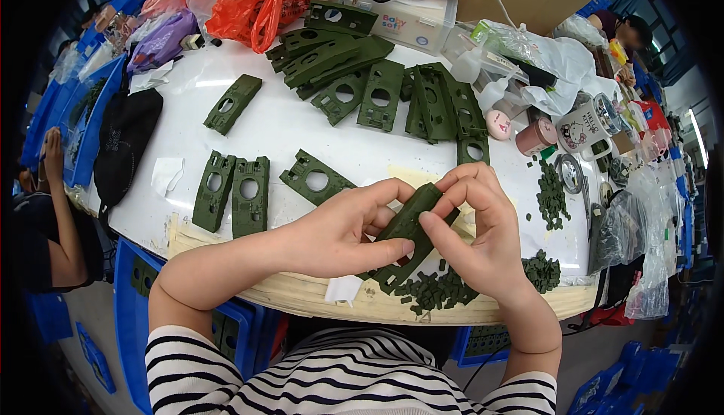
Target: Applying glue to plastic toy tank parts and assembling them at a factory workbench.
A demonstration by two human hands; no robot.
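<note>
Both my hands hold one dark green plastic toy tank hull (407, 225), tilted over the table's front edge. My left hand (351, 228) grips its left side, thumb lying on top near the round hole. At its far end, the fingers and thumb of my right hand (479, 230) are closed on the hull; whether a small piece is pinched there I cannot make out. A heap of tiny green parts (437, 290) lies just below the hull. Another hull (317, 181) rests beyond my left hand, partly covered by it. Two more hulls (250, 196) stand side by side further left.
Many hulls (339, 60) are piled at the back. More small green parts (553, 196) lie at right, beside a tape roll (571, 173), a white mug (584, 130) and a pink jar (535, 137). A black cap (128, 143) hangs over the left edge; blue crates (132, 324) sit below.
</note>
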